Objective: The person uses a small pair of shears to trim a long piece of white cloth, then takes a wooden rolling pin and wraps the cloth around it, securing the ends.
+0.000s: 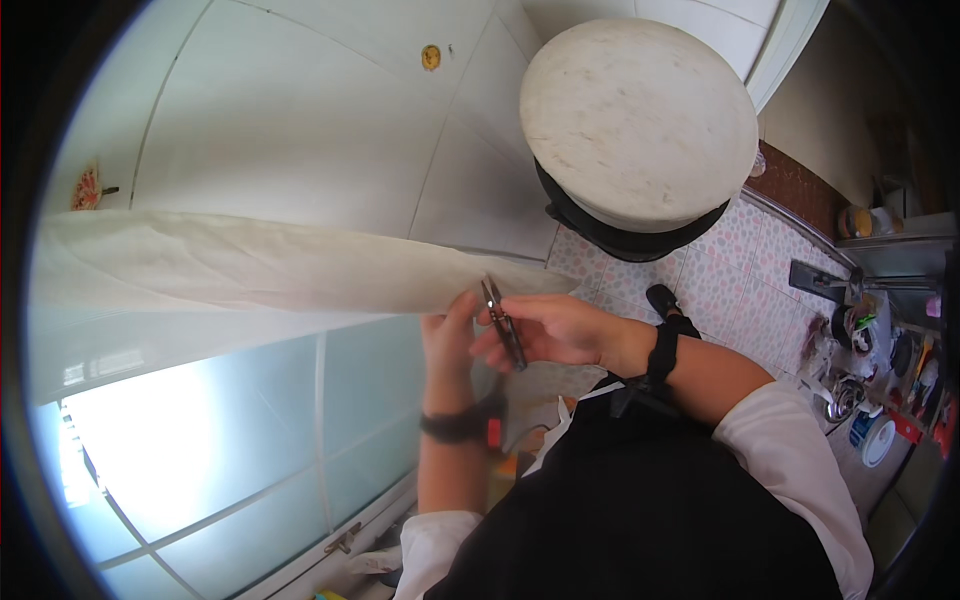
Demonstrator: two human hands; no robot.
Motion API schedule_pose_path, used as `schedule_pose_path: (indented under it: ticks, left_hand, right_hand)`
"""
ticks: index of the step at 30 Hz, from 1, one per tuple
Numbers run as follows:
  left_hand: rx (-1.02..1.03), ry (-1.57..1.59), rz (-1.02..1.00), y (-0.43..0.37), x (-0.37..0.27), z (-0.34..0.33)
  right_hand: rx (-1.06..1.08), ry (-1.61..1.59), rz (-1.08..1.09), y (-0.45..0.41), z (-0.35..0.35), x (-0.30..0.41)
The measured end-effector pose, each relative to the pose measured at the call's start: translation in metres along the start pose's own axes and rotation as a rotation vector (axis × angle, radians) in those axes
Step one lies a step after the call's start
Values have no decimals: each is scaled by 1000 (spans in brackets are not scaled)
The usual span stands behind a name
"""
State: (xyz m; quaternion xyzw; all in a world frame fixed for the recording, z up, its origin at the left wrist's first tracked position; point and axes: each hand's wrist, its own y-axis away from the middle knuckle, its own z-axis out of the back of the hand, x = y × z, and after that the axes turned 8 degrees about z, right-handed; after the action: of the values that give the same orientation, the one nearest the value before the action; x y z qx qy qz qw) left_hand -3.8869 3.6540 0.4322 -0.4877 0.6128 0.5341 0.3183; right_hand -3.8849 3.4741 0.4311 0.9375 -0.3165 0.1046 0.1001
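Observation:
A long, pale curtain [300,262] of thin cloth hangs along the window side, its folds gathered into a narrow band. My left hand [448,341] is at the curtain's lower edge, with the thumb up against the cloth; it appears to pinch the edge, though the fingertips are partly hidden. In my right hand [551,326] is a pair of small dark metal snips [504,326], held between thumb and fingers. The tips of the snips point up at the curtain, close to my left thumb. Both wrists wear black bands.
A large round container with a whitish lid [637,120] stands ahead, beside the tiled wall [285,112]. Below left is a bright frosted window [262,420] with a metal latch [343,538]. Shelves with cluttered household items [862,337] line the right. The floor [742,277] has patterned tiles.

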Motion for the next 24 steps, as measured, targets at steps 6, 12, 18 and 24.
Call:
schedule_pose_path:
  ticks: [6, 12, 18, 24]
  left_hand:
    - [42, 7, -15, 0, -1, 1]
    - [42, -12, 31, 3, -2, 3]
    - [21, -33, 44, 6, -4, 1]
    - [42, 16, 74, 8, -4, 2]
  right_hand:
    - [6, -31, 69, -1, 4, -6]
    - [42, -35, 97, -3, -1, -8]
    - [37, -107, 156, -3, 1, -14]
    - [15, -136, 191, -4, -4, -17]
